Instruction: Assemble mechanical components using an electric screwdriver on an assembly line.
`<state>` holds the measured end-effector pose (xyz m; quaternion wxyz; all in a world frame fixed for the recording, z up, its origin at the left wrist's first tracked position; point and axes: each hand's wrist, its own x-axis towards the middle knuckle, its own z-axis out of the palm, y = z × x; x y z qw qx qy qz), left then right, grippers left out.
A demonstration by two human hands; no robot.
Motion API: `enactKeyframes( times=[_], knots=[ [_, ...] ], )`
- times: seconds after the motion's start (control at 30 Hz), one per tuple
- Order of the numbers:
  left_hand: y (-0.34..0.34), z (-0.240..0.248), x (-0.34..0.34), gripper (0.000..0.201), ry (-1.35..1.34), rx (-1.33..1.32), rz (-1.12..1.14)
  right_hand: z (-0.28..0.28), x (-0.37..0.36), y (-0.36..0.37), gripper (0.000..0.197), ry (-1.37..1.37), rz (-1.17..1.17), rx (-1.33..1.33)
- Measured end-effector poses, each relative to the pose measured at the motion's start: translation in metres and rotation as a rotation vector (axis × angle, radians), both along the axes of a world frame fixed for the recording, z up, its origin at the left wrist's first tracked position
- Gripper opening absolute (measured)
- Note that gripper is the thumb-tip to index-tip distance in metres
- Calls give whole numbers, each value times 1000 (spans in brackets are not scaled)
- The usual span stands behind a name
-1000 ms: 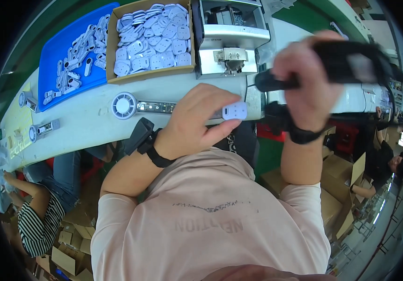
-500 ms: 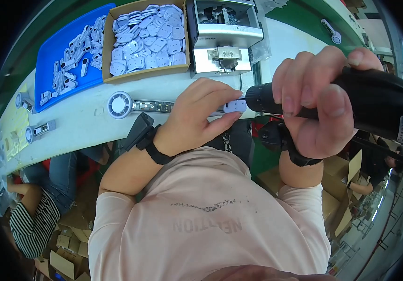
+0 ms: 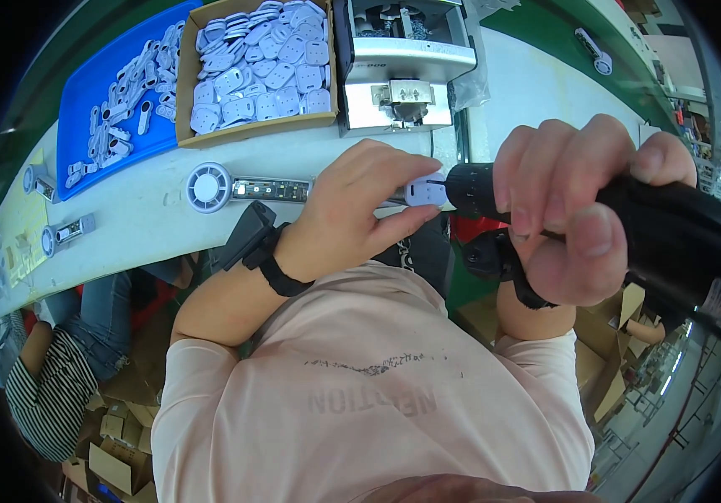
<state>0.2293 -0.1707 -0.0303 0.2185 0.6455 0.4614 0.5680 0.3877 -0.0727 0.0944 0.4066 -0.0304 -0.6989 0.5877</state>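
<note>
My left hand (image 3: 339, 214) is closed around the handle of a small handheld fan (image 3: 210, 188) lying crosswise over the near edge of the bench. The fan's round white head points left, and a circuit board shows in its open handle. Between my thumb and forefinger is a white plastic end piece (image 3: 424, 191) with small holes. In my right hand (image 3: 574, 210) is a black electric screwdriver (image 3: 683, 239), its fingers wrapped round the body. The thin bit meets the end piece, but whether it sits in a screw is too small to tell.
Behind my hands stand a blue tray (image 3: 71, 159) of white parts, a cardboard box (image 3: 257, 132) full of white covers, and a metal screw feeder (image 3: 411, 67). Two more fans (image 3: 67, 235) lie at the left, another (image 3: 593, 52) at the far right. A person in stripes (image 3: 50, 386) sits left.
The screwdriver's rear end has swung downward, and my right hand has tilted with it. The end piece has shifted slightly right, with the bit still at it.
</note>
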Motion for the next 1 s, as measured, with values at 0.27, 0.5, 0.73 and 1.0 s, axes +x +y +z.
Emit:
enactKeyframes(
  times=[0.27, 0.5, 0.73, 1.0],
  knots=[
    [-16, -13, 4, 41, -89, 60, 105, -31, -24, 40, 32, 111, -104, -25],
    [-14, -12, 6, 43, -84, 52, 105, -72, -42, 43, 36, -151, -260, -116],
    [-14, -9, 5, 42, -39, 29, 96, -34, 1, 26, 35, 21, -223, -110],
    [-4, -6, 8, 40, -25, 75, 96, 13, 21, 7, 37, 101, 165, -23]
  ],
)
